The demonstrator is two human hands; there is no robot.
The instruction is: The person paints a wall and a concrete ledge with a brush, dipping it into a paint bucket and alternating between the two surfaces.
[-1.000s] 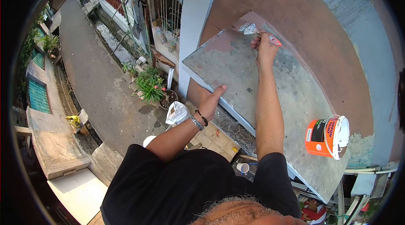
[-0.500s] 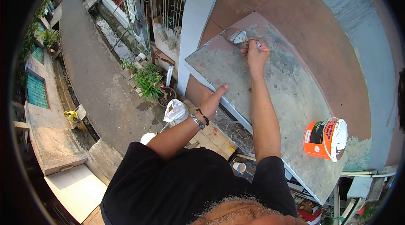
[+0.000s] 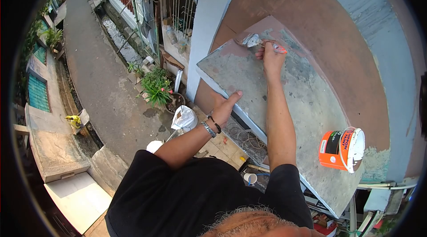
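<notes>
My right hand [image 3: 273, 59] is closed around the handle of a paintbrush [image 3: 252, 40], its orange end showing behind the fingers. White paint coats the brush head, which is over the far part of a grey concrete slab [image 3: 298, 103], by a patch of brownish-pink paint. Whether the bristles touch the surface is hard to tell. At the slab's left edge, my left hand [image 3: 224, 108] grips with the thumb on top and the other fingers mostly hidden below. An orange paint bucket [image 3: 331, 148], its inner wall smeared white, stands on the near right of the slab.
A brown wall [image 3: 356, 72] with a grey-blue band rises along the slab's right side. Below to the left are a potted plant [image 3: 176, 102], a white sack [image 3: 184, 118] and a paved lane [image 3: 106, 68]. A white cup [image 3: 250, 178] is beneath the slab's near edge.
The view has shifted slightly. My right hand and the brush have barely moved over the slab. My left hand keeps its grip on the edge, and the bucket stays in place.
</notes>
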